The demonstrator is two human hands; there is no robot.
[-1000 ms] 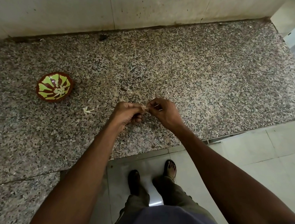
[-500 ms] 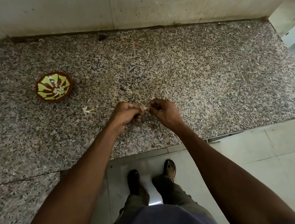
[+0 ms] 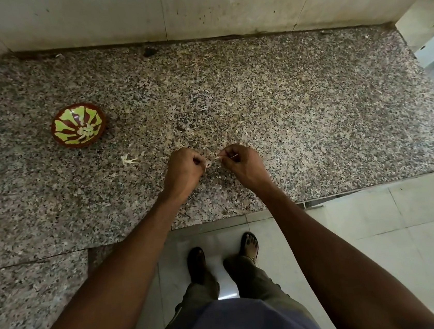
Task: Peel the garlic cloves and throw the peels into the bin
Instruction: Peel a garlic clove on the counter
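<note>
Both my hands are over the front part of the granite worktop (image 3: 284,97); my left hand (image 3: 183,172) has its fingers curled in, pinching a small pale garlic clove (image 3: 207,164) at the fingertips; my right hand (image 3: 243,165) is likewise curled, pinching a thin strip of peel (image 3: 227,157); a second ago the two hands were touching at the fingertips, and now a narrow gap shows between them, the clove on one side and the strip on the other; my judgement is that a piece of skin has just come free, though whether the clove is fully bare is too small to tell; a loose scrap of peel (image 3: 128,159) lies on the worktop left of my left hand; a patterned bowl (image 3: 79,125) sits well apart to the far left, holding pale pieces I cannot identify; no bin is in view, so disposal is not yet done and the peels remain to be gathered
</note>
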